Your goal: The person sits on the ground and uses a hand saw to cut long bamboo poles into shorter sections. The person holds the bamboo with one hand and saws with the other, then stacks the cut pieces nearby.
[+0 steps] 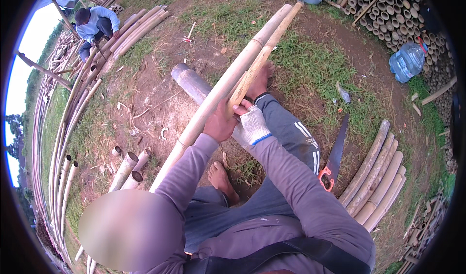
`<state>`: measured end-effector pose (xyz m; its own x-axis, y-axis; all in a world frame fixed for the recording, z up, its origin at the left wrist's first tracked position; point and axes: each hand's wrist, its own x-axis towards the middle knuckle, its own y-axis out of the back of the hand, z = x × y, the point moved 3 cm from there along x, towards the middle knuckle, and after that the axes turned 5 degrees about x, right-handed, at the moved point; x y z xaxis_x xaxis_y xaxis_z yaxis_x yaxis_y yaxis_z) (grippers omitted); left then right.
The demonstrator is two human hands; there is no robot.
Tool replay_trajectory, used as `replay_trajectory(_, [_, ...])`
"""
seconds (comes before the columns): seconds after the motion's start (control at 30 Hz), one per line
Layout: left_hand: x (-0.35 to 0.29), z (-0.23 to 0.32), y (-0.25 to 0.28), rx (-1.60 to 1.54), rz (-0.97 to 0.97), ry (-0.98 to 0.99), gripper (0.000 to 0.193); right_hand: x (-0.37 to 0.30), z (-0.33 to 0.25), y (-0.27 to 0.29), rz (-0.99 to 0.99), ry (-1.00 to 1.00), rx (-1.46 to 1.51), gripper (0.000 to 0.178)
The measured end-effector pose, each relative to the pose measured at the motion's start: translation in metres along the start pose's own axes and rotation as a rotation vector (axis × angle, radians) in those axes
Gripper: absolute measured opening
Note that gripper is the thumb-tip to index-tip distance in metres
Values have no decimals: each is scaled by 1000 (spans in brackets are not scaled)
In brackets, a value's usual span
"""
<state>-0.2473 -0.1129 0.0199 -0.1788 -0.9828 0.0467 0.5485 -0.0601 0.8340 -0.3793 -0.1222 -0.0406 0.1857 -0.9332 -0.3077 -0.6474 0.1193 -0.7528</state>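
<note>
A long pale bamboo pole (196,121) runs diagonally from beside my left arm to the far upper right. Along its right side lies a flatter, yellowish split bamboo strip (257,70). My left hand (221,122), bare, is closed around the strip's lower end, against the pole. My right hand (253,124), in a white knitted glove with bare fingertips, is pinched close beside it at the strip's end. What lies between the right fingertips, if anything, is too small to tell. A thicker bamboo log (191,82) lies crosswise under the pole.
A handsaw with orange handle (327,177) lies right of my leg, near several cut bamboo poles (374,177). Bamboo ends (127,162) stick out at left. Another person (97,24) bends over poles at far left. A large water jug (408,61) stands by stacked bamboo (388,14).
</note>
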Motion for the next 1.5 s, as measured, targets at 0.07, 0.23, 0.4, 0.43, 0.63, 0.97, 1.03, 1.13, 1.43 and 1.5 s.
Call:
replay_trajectory(0.07, [-6,-12,1,-72,54,11,66,-5,5,-8,41,-58,-7,37])
replay_trajectory(0.23, [-22,-13,8,-38,85,26,58,-10,14,-20,22,-51,23,38])
replay_trajectory(0.4, [-32,-28,4,-10,121,5,59,-6,29,-13,16,-2,-126,34])
replay_trajectory(0.43, [-33,-32,3,-7,121,-3,60,-3,32,-10,10,8,-153,33])
replay_trajectory(0.63, [-40,-46,0,21,92,38,61,8,47,0,-37,-2,-298,32])
replay_trajectory(0.97, [-21,-97,30,182,-21,30,64,-113,-78,32,-26,251,-912,46])
replay_trajectory(1.03, [-15,-118,32,212,-90,95,62,-153,-114,73,172,462,-994,43])
replay_trajectory(1.13, [-4,-137,32,340,-205,204,60,-213,-155,169,536,515,-1305,38])
replay_trajectory(1.43, [40,-109,26,669,-329,312,51,-352,-78,359,828,-194,-1792,31])
replay_trajectory(1.5, [43,-122,23,680,-374,373,51,-344,-80,357,807,-285,-1831,31])
